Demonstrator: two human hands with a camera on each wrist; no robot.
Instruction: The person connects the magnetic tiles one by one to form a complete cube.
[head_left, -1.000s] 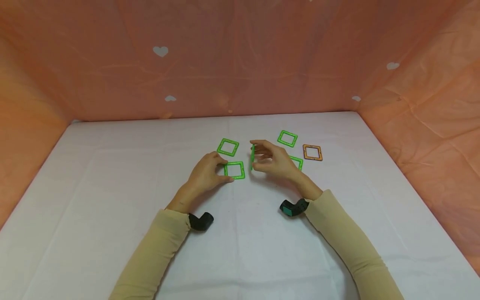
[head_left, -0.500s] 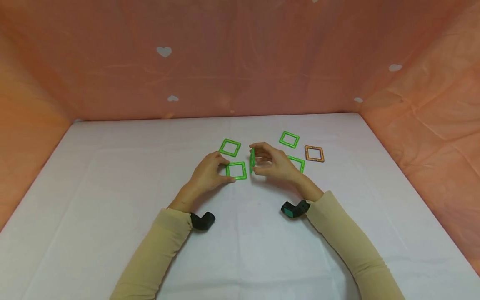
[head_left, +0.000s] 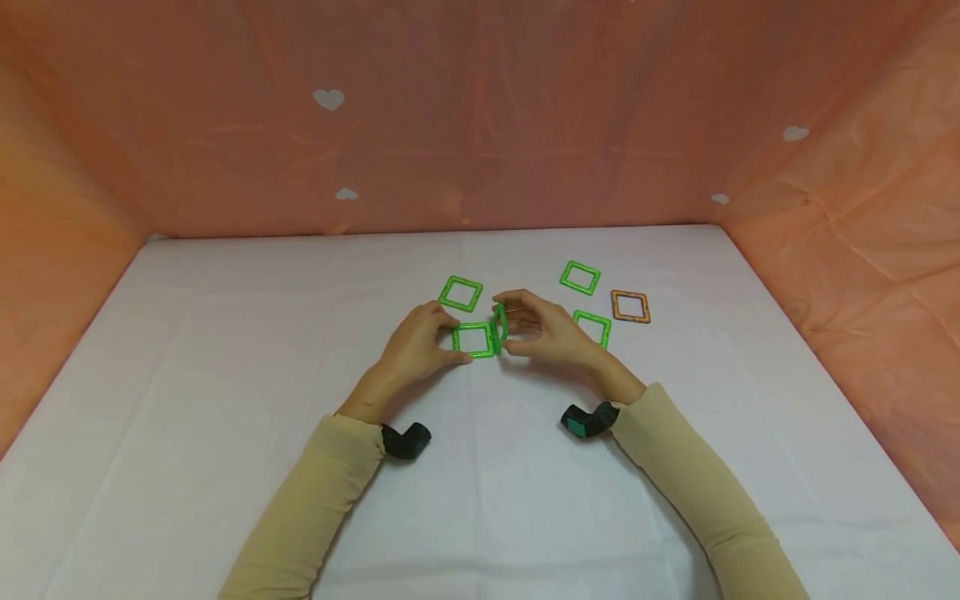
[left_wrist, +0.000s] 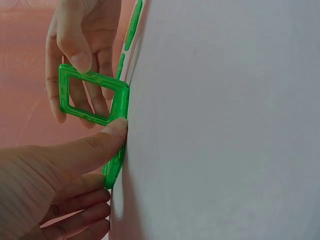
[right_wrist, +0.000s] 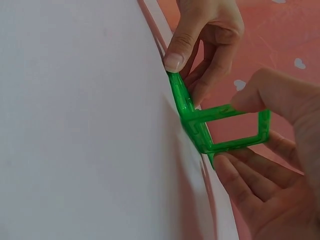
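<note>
My left hand (head_left: 412, 343) pinches a flat green square magnetic tile (head_left: 474, 326) by its near and far edges, on the white tabletop. Between the thumb and fingers of my right hand (head_left: 553, 332) is a second green tile (left_wrist: 64, 92), held upright. Its lower edge meets the flat tile's right edge, so the two form a corner, also seen in the right wrist view, where the upright tile (right_wrist: 235, 146) leans slightly outward. Both tiles are open frames of see-through green plastic. My left fingertips are partly hidden behind the flat tile in the left wrist view.
Behind my left hand lies a green tile (head_left: 450, 292). To the right of my right hand are two more green tiles, one farther back (head_left: 588, 290) and one nearer (head_left: 592, 316), beside an orange tile (head_left: 630, 319). An orange cloth wall (head_left: 480, 125) encloses the back.
My right hand has moved slightly left and turned the upright tile, bringing it against the flat tile's right edge. My left hand keeps its grip with little movement.
</note>
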